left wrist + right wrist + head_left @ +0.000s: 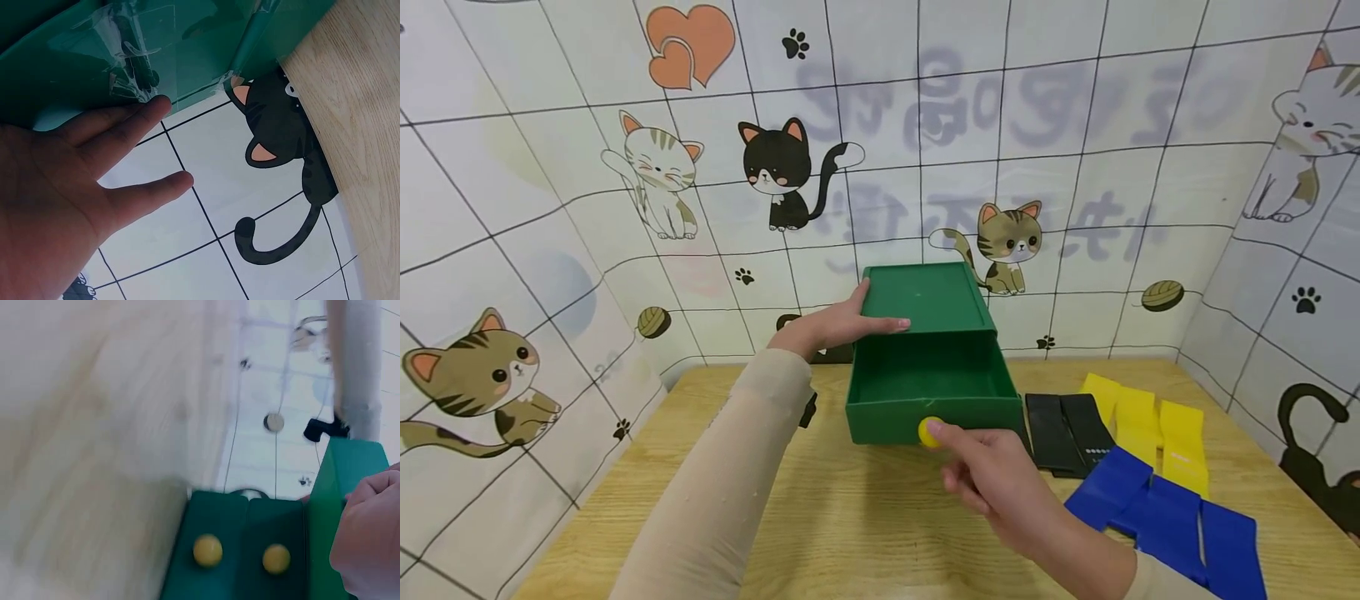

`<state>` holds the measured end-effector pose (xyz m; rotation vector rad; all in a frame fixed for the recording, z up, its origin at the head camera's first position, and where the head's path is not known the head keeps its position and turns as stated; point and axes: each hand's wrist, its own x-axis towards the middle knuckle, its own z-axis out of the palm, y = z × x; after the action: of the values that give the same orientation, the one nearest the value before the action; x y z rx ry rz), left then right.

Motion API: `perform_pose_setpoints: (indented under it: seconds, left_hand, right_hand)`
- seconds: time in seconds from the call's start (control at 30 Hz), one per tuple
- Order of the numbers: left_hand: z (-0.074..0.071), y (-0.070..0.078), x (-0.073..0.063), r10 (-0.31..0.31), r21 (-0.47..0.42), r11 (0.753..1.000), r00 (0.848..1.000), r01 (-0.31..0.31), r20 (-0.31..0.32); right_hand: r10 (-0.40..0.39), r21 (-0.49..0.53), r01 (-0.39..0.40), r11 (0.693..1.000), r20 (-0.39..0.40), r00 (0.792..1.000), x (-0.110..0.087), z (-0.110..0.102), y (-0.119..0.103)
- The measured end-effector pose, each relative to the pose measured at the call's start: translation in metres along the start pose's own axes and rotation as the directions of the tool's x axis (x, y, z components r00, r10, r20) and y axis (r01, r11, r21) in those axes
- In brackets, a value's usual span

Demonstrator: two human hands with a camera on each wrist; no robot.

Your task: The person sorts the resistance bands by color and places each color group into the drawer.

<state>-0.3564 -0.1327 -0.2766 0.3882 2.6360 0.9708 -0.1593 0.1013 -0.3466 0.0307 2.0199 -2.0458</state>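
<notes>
A green drawer box [925,296] stands on the table against the wall. Its top drawer [883,423] is pulled well out, and the part of its inside that shows holds nothing. My right hand [1000,479] pinches the round yellow knob [927,432] on that drawer's front. My left hand [833,323] lies at the box's top left edge, one finger stretched along the lid's front rim. In the left wrist view its fingers are straight beside the green side wall, which bears clear tape [134,50]. Below the open drawer, the right wrist view shows two more drawer fronts with yellow knobs [207,550].
To the right of the box lie flat black pieces [1048,429], yellow pieces [1138,421] and blue pieces [1172,517]. A tiled wall covering [887,192] with cartoon cats rises behind and at both sides. The wooden table [850,525] reaches toward me.
</notes>
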Motion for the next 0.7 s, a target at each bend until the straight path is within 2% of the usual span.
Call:
perform_pose_setpoints:
  seconds: [0.13, 0.23, 0.33, 0.47, 0.63, 0.7]
  left_hand:
    - [0.0, 0.0, -0.001, -0.005, 0.0, 1.0, 1.0, 0.005, -0.005]
    - [0.001, 0.001, -0.002, -0.007, -0.004, 1.0, 1.0, 0.007, -0.002]
    - [0.003, 0.001, -0.001, -0.005, -0.005, 1.0, 1.0, 0.005, 0.001]
    - [0.003, 0.002, 0.0, 0.006, -0.002, 1.0, 1.0, -0.006, -0.003]
    - [0.002, 0.001, -0.001, 0.0, -0.01, 1.0, 1.0, 0.0, -0.009]
    - [0.002, 0.0, -0.002, -0.004, -0.014, 1.0, 1.0, 0.004, -0.012]
  right_hand:
    - [0.035, 0.062, -0.035, 0.997, 0.005, 0.999, -0.001, 0.002, 0.001]
    - [0.009, 0.03, -0.008, 1.0, -0.018, 1.0, -0.005, 0.003, 0.006]
    - [0.019, -0.004, -0.019, 1.0, -0.011, 1.0, -0.011, 0.001, 0.011]
    - [0.07, 0.001, -0.07, 0.998, 0.046, 0.997, -0.023, -0.003, 0.019]
    - [0.126, 0.02, -0.13, 0.991, 0.133, 0.983, -0.034, -0.008, 0.028]
    - [0.15, 0.019, -0.154, 0.988, 0.145, 0.978, -0.035, -0.008, 0.03]
